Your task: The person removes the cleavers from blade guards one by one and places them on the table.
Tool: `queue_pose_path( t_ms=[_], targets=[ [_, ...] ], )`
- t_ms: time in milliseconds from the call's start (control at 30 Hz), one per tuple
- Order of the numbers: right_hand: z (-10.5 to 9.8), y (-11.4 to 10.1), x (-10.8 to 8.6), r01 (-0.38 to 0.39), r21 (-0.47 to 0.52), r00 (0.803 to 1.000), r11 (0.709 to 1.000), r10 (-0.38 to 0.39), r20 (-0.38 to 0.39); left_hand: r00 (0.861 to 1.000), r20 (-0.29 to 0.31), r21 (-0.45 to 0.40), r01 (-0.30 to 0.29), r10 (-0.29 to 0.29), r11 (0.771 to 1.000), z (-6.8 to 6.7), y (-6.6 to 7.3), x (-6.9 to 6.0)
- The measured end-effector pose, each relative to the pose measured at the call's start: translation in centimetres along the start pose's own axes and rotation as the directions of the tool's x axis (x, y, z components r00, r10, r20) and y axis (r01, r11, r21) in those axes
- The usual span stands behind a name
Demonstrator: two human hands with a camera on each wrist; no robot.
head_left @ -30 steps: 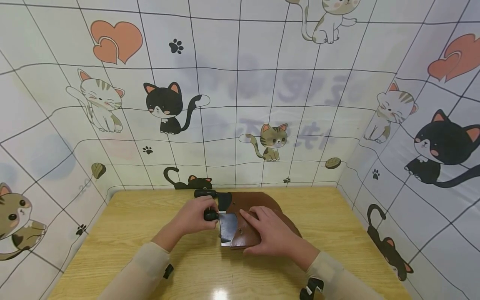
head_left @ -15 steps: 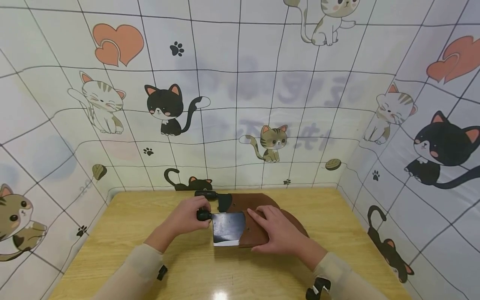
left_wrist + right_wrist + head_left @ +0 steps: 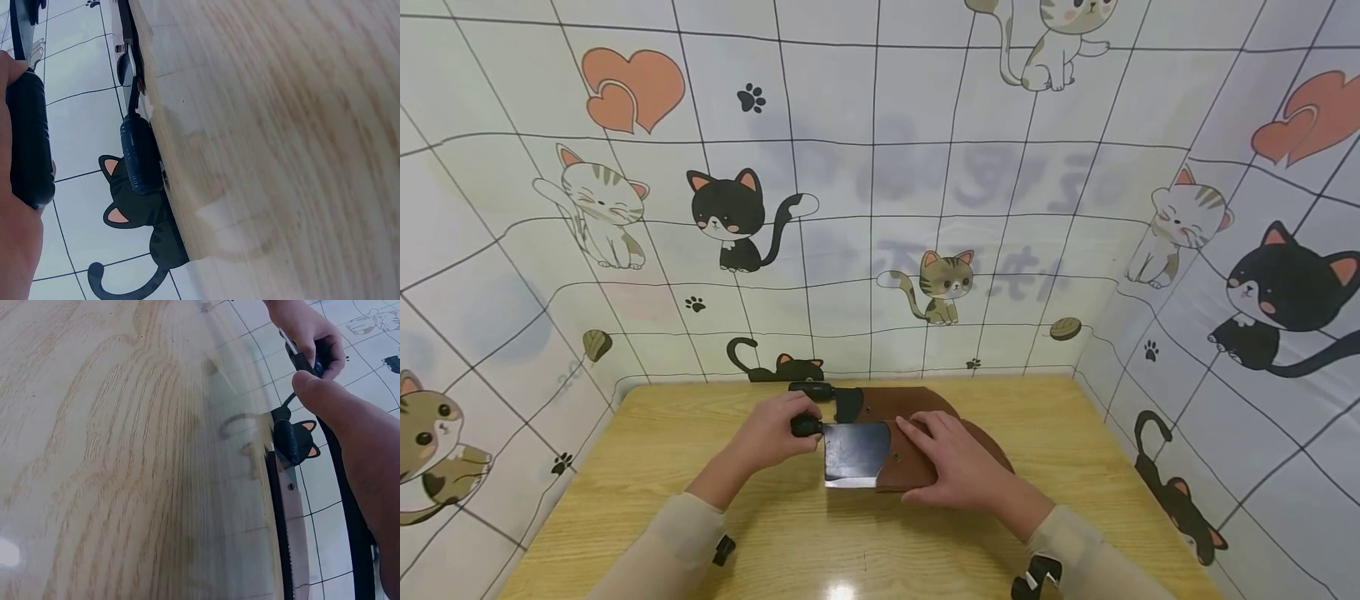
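In the head view my left hand [image 3: 772, 432] grips the black handle [image 3: 806, 425] of a cleaver. Its wide metal blade [image 3: 854, 454] shows between that handle and a brown sheath [image 3: 907, 461], which covers the blade's right part. My right hand [image 3: 957, 467] holds the sheath, fingers across its upper face. The right wrist view shows the right thumb [image 3: 325, 400] at the sheath's edge, apart from the tabletop. Behind lies a second knife, its black handle [image 3: 811, 391] pointing left and its blade mostly inside another brown sheath [image 3: 898, 403].
A light wooden table [image 3: 820, 550] spreads below the hands, with a bright reflection at its front. Cloth walls [image 3: 850, 183] printed with a grid, cats and hearts stand behind and at both sides. Black straps [image 3: 1037, 575] are on the wrists.
The left hand has moved left with the handle and the right hand slightly right with the sheath, so more blade shows. The second knife has stayed in place.
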State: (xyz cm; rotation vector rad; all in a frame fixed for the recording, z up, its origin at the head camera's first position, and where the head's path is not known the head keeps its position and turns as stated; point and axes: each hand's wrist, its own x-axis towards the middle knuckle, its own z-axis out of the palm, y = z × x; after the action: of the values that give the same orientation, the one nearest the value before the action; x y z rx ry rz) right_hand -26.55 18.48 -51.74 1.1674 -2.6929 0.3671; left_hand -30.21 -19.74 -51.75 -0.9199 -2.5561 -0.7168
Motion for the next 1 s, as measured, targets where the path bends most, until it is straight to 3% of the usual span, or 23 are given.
queue_pose_path(
  t_ms=[233, 667, 1000],
  targets=[
    [-0.4, 0.03, -0.11, 0.042, -0.004, 0.999, 0.999, -0.042, -0.012, 1.0, -0.012, -0.102, 0.006, -0.007, 0.995, 0.08, -0.26, -0.29],
    [-0.86, 0.35, -0.55, 0.031, 0.01, 1.0, 0.999, -0.031, -0.001, 1.0, 0.026, -0.058, 0.003, -0.002, 0.998, -0.35, 0.06, -0.11],
    [-0.51, 0.94, -0.9, 0.033, 0.036, 0.999, 0.999, -0.033, -0.008, 0.999, 0.038, -0.1, 0.019, -0.015, 0.995, -0.65, 0.53, -0.28]
  ],
)
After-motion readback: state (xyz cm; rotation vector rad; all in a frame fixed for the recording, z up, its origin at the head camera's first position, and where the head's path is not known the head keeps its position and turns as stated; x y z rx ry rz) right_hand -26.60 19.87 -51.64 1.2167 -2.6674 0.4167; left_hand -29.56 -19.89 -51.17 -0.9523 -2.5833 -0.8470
